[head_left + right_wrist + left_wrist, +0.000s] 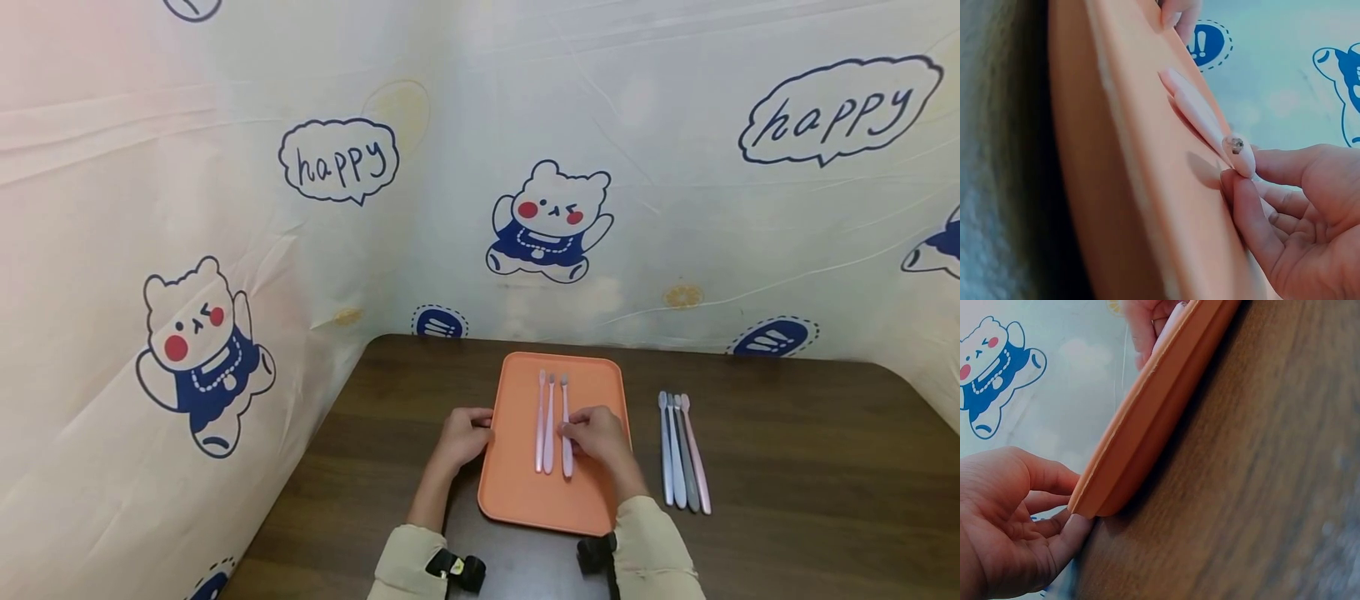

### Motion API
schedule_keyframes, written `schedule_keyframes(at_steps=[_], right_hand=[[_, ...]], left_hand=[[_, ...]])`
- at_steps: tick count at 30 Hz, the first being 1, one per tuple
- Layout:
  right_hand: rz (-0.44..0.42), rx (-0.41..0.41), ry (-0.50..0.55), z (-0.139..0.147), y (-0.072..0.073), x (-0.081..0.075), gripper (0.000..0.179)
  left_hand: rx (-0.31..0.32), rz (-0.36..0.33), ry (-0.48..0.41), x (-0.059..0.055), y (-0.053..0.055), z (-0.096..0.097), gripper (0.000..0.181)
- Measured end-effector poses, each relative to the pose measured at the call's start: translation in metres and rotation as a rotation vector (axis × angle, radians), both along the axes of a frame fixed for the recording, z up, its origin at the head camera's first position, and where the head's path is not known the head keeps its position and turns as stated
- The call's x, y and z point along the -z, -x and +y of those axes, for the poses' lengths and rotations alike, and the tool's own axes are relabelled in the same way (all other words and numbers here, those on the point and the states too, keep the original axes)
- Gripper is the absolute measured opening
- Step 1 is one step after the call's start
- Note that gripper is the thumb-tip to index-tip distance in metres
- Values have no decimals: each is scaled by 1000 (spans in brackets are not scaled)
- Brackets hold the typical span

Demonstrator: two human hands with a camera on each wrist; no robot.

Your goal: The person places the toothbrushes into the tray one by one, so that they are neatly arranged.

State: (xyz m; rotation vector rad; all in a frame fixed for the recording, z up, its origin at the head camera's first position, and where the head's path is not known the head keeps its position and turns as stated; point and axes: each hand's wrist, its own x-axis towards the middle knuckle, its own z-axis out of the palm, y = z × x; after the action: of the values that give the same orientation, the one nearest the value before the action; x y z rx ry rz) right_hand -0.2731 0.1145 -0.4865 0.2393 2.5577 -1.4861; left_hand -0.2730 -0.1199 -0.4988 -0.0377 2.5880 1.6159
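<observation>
1. Gripping a pink toothbrush (567,462) by its handle, between thumb and fingers of the right hand (600,433), over the middle of the orange tray (510,496).
2. Apparently lifted at the handle end, judging by the separate shadow in the right wrist view; impossible to tell about the head end.
3. Holding the tray's left rim with the curled fingers and thumb of the left hand (463,437).
4. Note two pale pink toothbrushes (550,429) just left of the held one, lying nearly parallel on the tray.
5. Could roll or twist on release, probably from letting go with one end higher; could then nudge the neighbouring brush across a narrow gap.
6. Could shift the tray and upset the row through a tug of the left hand on the rim.
7. Might sweep the blue, grey and pink brushes (678,467) with the right sleeve (652,542), given handles lying just beside it.
8. Might snag the near rim with the right wrist's black camera (596,554), close to that corner.
9. For open room, look to the tray's near end and the strip beneath the right hand; beyond the far rim, expect only a narrow band of surface (810,442) before the patterned sheet (675,208).
</observation>
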Motion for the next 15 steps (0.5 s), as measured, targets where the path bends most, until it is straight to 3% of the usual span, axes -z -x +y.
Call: schedule_keyframes(at_steps=[15], right_hand=[[4, 7, -19, -5, 0, -3, 26]], left_hand=[[0, -3, -9, 1, -1, 0, 43]])
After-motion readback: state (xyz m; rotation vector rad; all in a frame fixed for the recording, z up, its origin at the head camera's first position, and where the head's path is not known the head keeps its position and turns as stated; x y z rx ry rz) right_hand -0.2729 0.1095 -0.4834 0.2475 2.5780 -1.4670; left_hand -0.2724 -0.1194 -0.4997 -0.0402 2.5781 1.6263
